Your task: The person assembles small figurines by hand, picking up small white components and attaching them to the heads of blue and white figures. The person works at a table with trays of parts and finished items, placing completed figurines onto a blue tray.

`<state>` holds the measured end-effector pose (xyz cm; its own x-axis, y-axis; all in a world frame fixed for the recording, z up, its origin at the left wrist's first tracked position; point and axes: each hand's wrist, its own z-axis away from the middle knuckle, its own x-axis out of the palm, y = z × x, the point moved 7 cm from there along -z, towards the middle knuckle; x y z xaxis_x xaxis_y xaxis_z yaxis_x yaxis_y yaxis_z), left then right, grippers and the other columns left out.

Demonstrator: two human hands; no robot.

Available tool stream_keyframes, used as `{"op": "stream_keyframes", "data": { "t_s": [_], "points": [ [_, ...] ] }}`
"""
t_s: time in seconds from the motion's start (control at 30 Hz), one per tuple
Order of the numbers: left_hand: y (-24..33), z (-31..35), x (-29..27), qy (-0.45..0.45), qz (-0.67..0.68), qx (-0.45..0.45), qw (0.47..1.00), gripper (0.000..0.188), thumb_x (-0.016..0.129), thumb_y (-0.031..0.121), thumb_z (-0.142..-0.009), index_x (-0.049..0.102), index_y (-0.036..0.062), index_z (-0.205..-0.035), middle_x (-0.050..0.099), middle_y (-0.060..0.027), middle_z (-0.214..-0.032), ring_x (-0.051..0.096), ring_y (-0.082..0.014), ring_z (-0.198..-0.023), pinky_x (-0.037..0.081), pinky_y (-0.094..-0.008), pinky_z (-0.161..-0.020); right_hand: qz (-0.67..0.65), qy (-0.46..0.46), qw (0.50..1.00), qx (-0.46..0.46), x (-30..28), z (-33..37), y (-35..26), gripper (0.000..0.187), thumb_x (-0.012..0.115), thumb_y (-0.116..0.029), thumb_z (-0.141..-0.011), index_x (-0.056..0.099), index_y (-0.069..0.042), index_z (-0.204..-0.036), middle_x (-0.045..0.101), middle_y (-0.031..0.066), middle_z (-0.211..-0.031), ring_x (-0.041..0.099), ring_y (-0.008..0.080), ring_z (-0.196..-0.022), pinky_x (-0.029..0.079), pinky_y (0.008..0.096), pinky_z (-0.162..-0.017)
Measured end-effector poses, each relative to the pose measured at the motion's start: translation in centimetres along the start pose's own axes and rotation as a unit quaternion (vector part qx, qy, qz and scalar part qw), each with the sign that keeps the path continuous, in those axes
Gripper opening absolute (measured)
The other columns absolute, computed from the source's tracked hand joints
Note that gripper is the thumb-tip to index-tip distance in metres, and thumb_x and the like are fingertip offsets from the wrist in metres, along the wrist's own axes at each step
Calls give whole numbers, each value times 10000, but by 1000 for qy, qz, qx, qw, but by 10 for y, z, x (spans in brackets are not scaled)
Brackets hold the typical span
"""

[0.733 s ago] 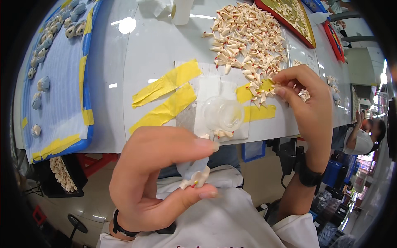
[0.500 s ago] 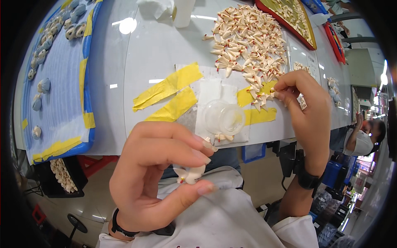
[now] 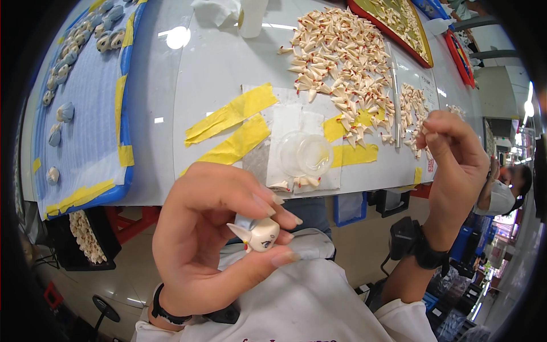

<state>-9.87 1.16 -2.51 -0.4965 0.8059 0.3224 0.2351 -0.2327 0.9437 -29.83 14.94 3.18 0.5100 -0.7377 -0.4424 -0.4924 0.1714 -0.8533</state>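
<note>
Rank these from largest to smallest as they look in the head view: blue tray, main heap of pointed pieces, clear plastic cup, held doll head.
1. Blue tray
2. Main heap of pointed pieces
3. Clear plastic cup and held doll head, unranked: they look close in size, and the head seems nearer.

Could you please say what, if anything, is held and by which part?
The left hand pinches a doll head, thumb below, fingers over its blue part; whether the right hand holds anything is unclear.
</note>
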Motion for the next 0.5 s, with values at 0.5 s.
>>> {"op": "stream_keyframes", "data": {
  "t_s": [0.5],
  "points": [
    [0,3,-8,-99,-36,96,990,384,755,214,-662,531,25,-910,481,-185,-972,587,-207,-709,497,-242,-604,-81,-84,992,-42,65,8,-20,138,658,8,-685,555,-1,-777,532,97,-795,507,145,-653,406,236,-590]
  ]
}}
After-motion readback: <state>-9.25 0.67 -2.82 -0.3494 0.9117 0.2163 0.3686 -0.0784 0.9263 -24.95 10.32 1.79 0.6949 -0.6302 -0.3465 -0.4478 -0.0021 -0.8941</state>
